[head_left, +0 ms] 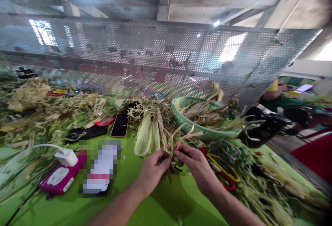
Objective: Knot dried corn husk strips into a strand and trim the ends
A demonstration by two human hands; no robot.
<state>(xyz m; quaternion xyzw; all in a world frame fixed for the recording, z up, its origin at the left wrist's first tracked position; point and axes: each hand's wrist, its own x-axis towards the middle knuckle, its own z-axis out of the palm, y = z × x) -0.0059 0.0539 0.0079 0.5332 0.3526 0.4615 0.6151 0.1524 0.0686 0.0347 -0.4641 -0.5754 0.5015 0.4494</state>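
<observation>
Near the middle of the green table, my left hand and my right hand meet fingertip to fingertip. Both pinch thin strips of dried corn husk, whose tan, curled ends stick up and to the right above the fingers. Thumb and forefinger are closed on each hand; the part between them is mostly hidden. Just behind my left hand lies a bunch of pale green corn husks. Pliers with yellow and red handles rest to the right of my right hand.
A green plastic basket of dry husks stands behind my hands. To the left are a dark phone, a lit phone, a magenta power strip with a white plug, and a red cutter. Husk piles border a perforated metal screen. Another person sits far right.
</observation>
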